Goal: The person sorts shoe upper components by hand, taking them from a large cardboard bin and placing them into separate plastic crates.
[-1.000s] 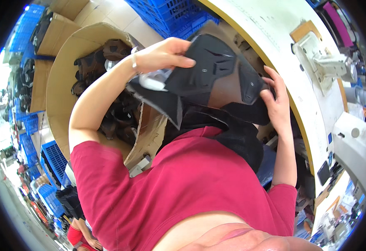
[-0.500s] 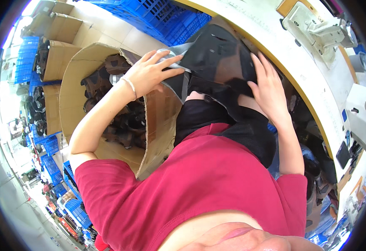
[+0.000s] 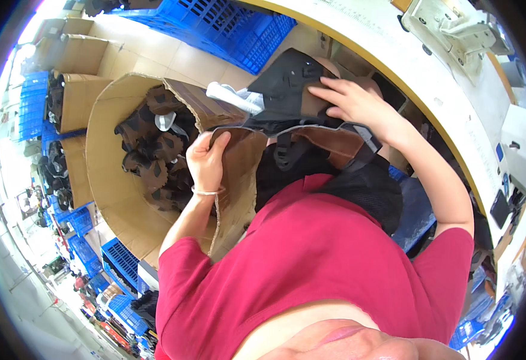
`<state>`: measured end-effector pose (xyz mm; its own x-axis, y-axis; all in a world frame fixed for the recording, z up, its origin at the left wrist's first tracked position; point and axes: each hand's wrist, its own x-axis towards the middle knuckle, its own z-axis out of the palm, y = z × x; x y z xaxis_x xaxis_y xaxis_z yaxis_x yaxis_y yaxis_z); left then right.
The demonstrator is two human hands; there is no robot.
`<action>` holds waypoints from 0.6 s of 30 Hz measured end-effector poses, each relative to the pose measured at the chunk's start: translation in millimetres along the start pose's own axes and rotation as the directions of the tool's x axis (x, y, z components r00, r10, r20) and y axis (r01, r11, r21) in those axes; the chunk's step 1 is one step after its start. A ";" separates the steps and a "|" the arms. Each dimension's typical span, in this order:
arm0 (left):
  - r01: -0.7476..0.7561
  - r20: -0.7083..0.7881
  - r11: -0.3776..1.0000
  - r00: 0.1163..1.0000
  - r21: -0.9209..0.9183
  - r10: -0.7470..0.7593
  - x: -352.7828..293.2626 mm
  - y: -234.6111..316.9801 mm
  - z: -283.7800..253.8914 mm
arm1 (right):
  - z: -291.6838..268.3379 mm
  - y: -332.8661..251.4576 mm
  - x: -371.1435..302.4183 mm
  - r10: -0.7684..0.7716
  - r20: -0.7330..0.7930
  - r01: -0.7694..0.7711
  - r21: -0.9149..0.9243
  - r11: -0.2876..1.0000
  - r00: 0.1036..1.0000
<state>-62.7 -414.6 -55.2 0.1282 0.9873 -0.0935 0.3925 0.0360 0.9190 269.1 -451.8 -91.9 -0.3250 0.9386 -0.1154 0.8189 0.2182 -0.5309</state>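
Over my lap lies a black and brown shoe upper [image 3: 290,87], a flat cut piece whose thin grey edge faces me. My left hand [image 3: 205,161] is closed in a pinch on its left end, beside the carton. Across the upper's right side rests my right hand [image 3: 362,107], fingers stretched out and lying on the surface. A white strip [image 3: 236,98] sticks out at the upper's far left. Below the edge, a black strap-like part [image 3: 284,152] and a brown underside [image 3: 338,147] show.
At my left stands an open cardboard carton [image 3: 110,168] holding several brown and black pieces [image 3: 155,150]. A blue crate [image 3: 215,30] is on the floor ahead. The white table [image 3: 431,84] with a yellow edge curves along my right, bearing a white machine part [image 3: 449,27].
My left hand has moved from lying open on the upper's far side to pinching its near left end. My right hand has shifted left over the piece, which has turned and spread out.
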 end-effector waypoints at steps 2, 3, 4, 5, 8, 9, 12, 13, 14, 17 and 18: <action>0.277 0.059 0.887 0.960 -0.369 -0.275 -15.6 -42.8 4.8 | 10.0 0.5 -25.0 0.008 -0.022 -0.009 -0.041 0.999 1.000; 0.315 0.045 0.888 0.947 -0.335 -0.319 -20.3 -61.0 10.3 | 14.1 -4.7 -32.7 0.083 -0.012 -0.084 -0.174 0.981 0.996; 0.293 0.035 0.890 0.953 -0.348 -0.300 -24.8 -60.3 18.7 | 19.7 -10.4 -35.9 0.041 -0.105 -0.079 -0.379 0.922 0.994; 0.271 0.025 0.893 0.959 -0.359 -0.281 -28.8 -57.4 26.5 | 18.9 -11.5 -35.5 0.042 -0.090 -0.073 -0.379 0.923 0.995; 0.304 0.099 0.862 0.952 -0.407 -0.289 -39.2 -35.3 33.4 | 1.8 -26.3 -35.3 -0.450 -0.225 0.314 -0.457 0.832 0.864; 0.322 0.144 0.864 0.947 -0.387 -0.289 -43.6 -30.4 35.2 | -1.8 -25.3 -35.7 -0.519 -0.224 0.429 -0.350 0.833 0.825; 0.360 0.255 0.888 0.922 -0.285 -0.292 -52.5 -43.2 34.0 | 2.1 -12.6 -42.2 -0.583 -0.256 0.507 -0.307 0.806 0.771; 0.395 0.328 0.885 0.893 -0.246 -0.307 -51.8 -43.3 34.1 | 14.3 -9.0 -45.7 -0.595 -0.258 0.523 -0.299 0.798 0.761; 0.311 0.307 0.938 0.918 -0.155 -0.253 -48.2 -43.0 38.1 | 23.7 -7.3 -49.2 -0.565 -0.252 0.512 -0.248 0.822 0.785; -0.169 0.564 0.654 0.686 0.738 -0.459 -19.8 18.3 17.2 | 36.7 -4.6 -56.6 -0.415 -0.229 0.384 -0.169 0.908 0.880; -0.400 0.632 0.505 0.618 0.765 -0.467 -16.4 38.9 12.7 | 37.9 -6.1 -58.3 -0.375 -0.195 0.339 -0.194 0.921 0.906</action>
<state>-37.9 -431.3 -22.7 0.4714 0.4959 -0.7293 0.8436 -0.4948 0.2088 265.1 -518.0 -113.8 -0.5091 0.8210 0.2585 0.7355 0.5710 -0.3647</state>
